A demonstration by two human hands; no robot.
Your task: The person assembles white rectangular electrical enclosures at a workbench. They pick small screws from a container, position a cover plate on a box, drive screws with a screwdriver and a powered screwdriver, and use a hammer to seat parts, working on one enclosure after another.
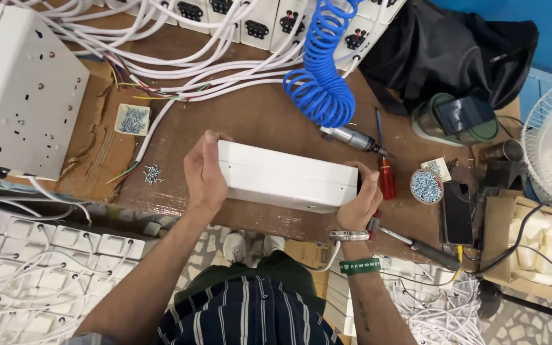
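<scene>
Both hands grip a white metal box (pixel 282 176) at the bench's (pixel 263 118) near edge.
Left hand (pixel 204 171) clasps its left end, right hand (pixel 360 198) its right end; a blue coiled air hose (pixel 319 70) lies behind.

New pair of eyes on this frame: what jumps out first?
The white box, gripped at both ends by the left hand and right hand at the middle of the brown workbench. Just behind it, a bright blue coiled hose runs down to a power screwdriver. White cables sprawl across the far edge.
</scene>
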